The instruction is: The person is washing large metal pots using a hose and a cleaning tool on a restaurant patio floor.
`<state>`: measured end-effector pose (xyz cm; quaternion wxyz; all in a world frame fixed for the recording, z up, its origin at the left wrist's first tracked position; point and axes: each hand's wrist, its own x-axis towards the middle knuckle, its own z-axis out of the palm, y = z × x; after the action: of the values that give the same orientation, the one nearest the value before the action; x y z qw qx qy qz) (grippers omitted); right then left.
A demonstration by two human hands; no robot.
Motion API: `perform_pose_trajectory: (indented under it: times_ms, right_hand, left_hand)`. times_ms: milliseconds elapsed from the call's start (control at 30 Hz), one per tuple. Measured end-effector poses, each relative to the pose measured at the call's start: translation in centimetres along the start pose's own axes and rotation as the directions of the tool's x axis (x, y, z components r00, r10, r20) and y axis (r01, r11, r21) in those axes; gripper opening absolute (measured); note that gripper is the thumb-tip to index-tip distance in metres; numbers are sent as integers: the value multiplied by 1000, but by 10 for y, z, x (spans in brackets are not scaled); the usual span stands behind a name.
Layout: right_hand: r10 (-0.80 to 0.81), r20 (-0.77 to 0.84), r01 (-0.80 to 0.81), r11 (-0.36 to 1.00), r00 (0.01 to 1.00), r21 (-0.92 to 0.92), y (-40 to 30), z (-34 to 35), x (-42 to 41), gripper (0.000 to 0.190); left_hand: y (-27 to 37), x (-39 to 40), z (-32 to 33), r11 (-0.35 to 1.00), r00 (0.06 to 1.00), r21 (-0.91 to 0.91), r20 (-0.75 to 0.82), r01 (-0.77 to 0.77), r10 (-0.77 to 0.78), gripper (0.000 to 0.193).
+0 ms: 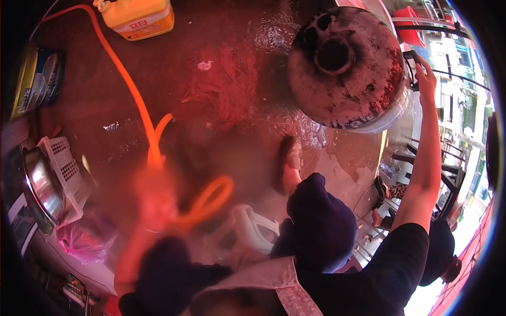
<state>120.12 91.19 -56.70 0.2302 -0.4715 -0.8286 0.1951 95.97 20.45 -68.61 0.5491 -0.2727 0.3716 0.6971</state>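
My left hand [156, 197], blurred by mist or a smeared lens, is closed around an orange hose [138, 98]. One length of hose runs up to the far left, a short end [163, 124] sticks up beside it, and a loop [215, 193] hangs to the right of the hand. At the upper right, my right hand [427, 81] grips the black handle [412, 67] on the side of a large metal vessel [371, 85]. The vessel's round face is scorched and rust-stained, with a dark ringed recess or opening [334, 56] in it.
Water glistens on the floor [221, 87]. A yellow jug [136, 19] stands at the top. Along the left are a white basket [65, 170], a steel bowl [43, 185] and a pink plastic bag [87, 241]. A pale plastic stool [247, 225] is below me; another person's foot [380, 187] shows at right.
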Motion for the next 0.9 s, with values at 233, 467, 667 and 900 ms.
perform_pose_trajectory:
  times_ms: [233,467,667,900]
  right_hand:
    - [-71,55,72,997,996,-3,-34,-4,19,34]
    - [-187,86,189,982,979,-15,-66,-10,36,36]
    - [-237,129,248,966,963,-79,-116,-9,35,36]
    - [-264,104,279,940,959,-194,-124,-23,37,36]
  left_hand:
    - [2,-5,35,984,966,153,253,-86,45,58]
    - [-9,-13,67,990,941,137,339,-42,-7,58]
    - [-30,-44,74,996,949,45,312,-73,55,60]
    - [-39,-53,104,991,962,126,272,-43,7,58]
